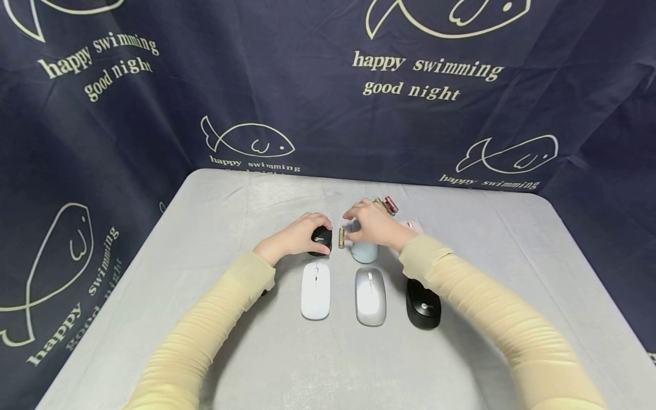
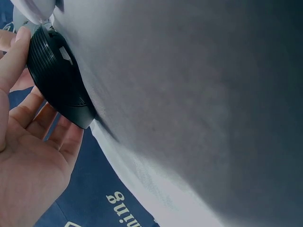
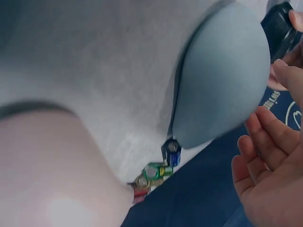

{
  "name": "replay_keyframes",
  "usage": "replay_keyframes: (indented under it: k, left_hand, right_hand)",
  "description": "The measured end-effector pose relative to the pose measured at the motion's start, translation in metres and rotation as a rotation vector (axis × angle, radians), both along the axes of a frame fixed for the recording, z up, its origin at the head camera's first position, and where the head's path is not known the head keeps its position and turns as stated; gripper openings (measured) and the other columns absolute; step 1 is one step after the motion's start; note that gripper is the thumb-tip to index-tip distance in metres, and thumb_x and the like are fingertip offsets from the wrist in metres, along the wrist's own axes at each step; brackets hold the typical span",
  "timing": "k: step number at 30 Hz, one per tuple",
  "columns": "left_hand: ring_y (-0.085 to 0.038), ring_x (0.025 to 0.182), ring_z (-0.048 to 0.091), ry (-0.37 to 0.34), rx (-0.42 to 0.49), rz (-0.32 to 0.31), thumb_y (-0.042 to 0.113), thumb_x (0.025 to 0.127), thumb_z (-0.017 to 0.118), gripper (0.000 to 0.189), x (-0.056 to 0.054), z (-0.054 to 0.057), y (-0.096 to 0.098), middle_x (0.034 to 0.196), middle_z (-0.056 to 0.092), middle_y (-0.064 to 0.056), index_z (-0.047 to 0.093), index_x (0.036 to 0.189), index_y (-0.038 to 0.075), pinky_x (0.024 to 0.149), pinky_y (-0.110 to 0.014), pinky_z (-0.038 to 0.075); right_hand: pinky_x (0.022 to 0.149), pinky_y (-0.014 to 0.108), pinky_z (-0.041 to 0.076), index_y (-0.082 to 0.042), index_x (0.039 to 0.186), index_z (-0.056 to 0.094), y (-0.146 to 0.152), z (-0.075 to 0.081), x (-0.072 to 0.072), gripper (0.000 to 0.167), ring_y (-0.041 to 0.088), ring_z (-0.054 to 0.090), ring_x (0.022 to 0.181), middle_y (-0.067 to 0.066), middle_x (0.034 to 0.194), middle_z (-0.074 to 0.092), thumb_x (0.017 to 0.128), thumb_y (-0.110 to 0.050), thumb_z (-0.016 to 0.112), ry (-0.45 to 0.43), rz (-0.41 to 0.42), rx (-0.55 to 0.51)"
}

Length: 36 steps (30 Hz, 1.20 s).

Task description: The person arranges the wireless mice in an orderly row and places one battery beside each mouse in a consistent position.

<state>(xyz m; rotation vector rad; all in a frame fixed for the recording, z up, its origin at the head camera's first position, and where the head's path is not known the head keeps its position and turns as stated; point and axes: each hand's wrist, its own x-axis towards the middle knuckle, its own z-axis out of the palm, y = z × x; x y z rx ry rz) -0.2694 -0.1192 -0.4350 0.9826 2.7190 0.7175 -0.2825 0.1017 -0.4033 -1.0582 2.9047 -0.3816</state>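
My left hand grips a black computer mouse, fingers over its far end and thumb at its near end. Ribbed sides of that mouse show in the left wrist view, where it is tilted up off its base. A gold battery lies just right of it on the table. My right hand hovers over a light-blue mouse, thumb and fingertips spread apart near the battery, with nothing seen between them. In the right wrist view the blue mouse stands beside the loosely bent fingers.
A white mouse, a silver mouse and another black mouse lie nearer me. Behind my right wrist is a pale pink mouse, partly hidden. Several batteries are grouped farther back. A dark blue printed cloth hangs behind the table.
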Motion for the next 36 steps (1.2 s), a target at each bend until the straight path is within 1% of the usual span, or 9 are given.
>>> replay_keyframes:
  k: [7, 11, 14, 21, 25, 31, 36]
  left_hand:
    - [-0.025, 0.123, 0.044, -0.003, 0.002, 0.005, 0.033, 0.076, 0.078, 0.052, 0.001, 0.002, 0.000, 0.126, 0.055, -0.007, 0.058, 0.116, 0.008, 0.105, -0.038, 0.034]
    - [-0.025, 0.123, 0.044, -0.010, 0.008, 0.008, 0.032, 0.076, 0.079, 0.051, 0.001, 0.002, 0.001, 0.126, 0.055, -0.007, 0.058, 0.116, 0.008, 0.105, -0.038, 0.034]
    - [-0.025, 0.123, 0.044, -0.013, 0.009, 0.011, 0.032, 0.076, 0.079, 0.051, 0.001, 0.001, 0.001, 0.126, 0.055, -0.007, 0.058, 0.116, 0.008, 0.105, -0.038, 0.034]
    - [-0.025, 0.123, 0.044, -0.011, 0.005, 0.008, 0.031, 0.076, 0.079, 0.052, 0.001, 0.001, 0.001, 0.126, 0.055, -0.007, 0.058, 0.117, 0.007, 0.106, -0.038, 0.033]
    - [-0.025, 0.122, 0.044, -0.009, -0.001, 0.007, 0.032, 0.076, 0.079, 0.052, 0.001, 0.001, 0.001, 0.126, 0.055, -0.006, 0.058, 0.117, 0.007, 0.105, -0.038, 0.033]
    - [-0.025, 0.122, 0.044, -0.021, 0.000, 0.011, 0.031, 0.076, 0.079, 0.052, 0.001, 0.001, 0.001, 0.126, 0.055, -0.006, 0.058, 0.117, 0.008, 0.105, -0.038, 0.034]
    - [-0.025, 0.122, 0.044, -0.017, 0.002, 0.010, 0.030, 0.076, 0.079, 0.051, 0.001, 0.002, 0.001, 0.126, 0.055, -0.007, 0.058, 0.117, 0.007, 0.105, -0.038, 0.034]
  right_hand:
    - [0.094, 0.047, 0.042, -0.003, 0.113, 0.066, 0.013, 0.007, -0.006, 0.046, 0.030, 0.050, 0.112, 0.011, 0.114, 0.065, 0.076, -0.029, 0.076, 0.020, -0.007, -0.031]
    - [0.096, 0.050, 0.039, -0.002, 0.113, 0.066, 0.020, 0.007, -0.010, 0.046, 0.031, 0.050, 0.112, 0.014, 0.115, 0.065, 0.075, -0.027, 0.076, 0.023, -0.006, -0.044]
    - [0.100, 0.048, 0.037, 0.000, 0.113, 0.065, 0.025, 0.009, -0.013, 0.046, 0.033, 0.050, 0.113, 0.015, 0.115, 0.064, 0.075, -0.025, 0.077, 0.023, -0.003, -0.055]
    - [0.102, 0.046, 0.037, 0.003, 0.114, 0.064, 0.036, 0.014, -0.021, 0.046, 0.036, 0.049, 0.116, 0.019, 0.117, 0.063, 0.076, -0.022, 0.076, 0.026, -0.023, -0.043]
    - [0.104, 0.047, 0.035, 0.003, 0.115, 0.063, 0.042, 0.012, -0.026, 0.046, 0.037, 0.048, 0.118, 0.019, 0.118, 0.062, 0.077, -0.020, 0.076, 0.020, -0.013, -0.034]
    - [0.105, 0.051, 0.031, 0.002, 0.117, 0.063, 0.052, 0.005, -0.035, 0.044, 0.036, 0.046, 0.119, 0.017, 0.120, 0.062, 0.078, -0.015, 0.075, 0.026, -0.015, 0.005]
    - [0.105, 0.055, 0.029, 0.002, 0.117, 0.063, 0.055, -0.001, -0.039, 0.046, 0.038, 0.046, 0.119, 0.018, 0.120, 0.062, 0.076, -0.013, 0.076, 0.043, -0.012, 0.047]
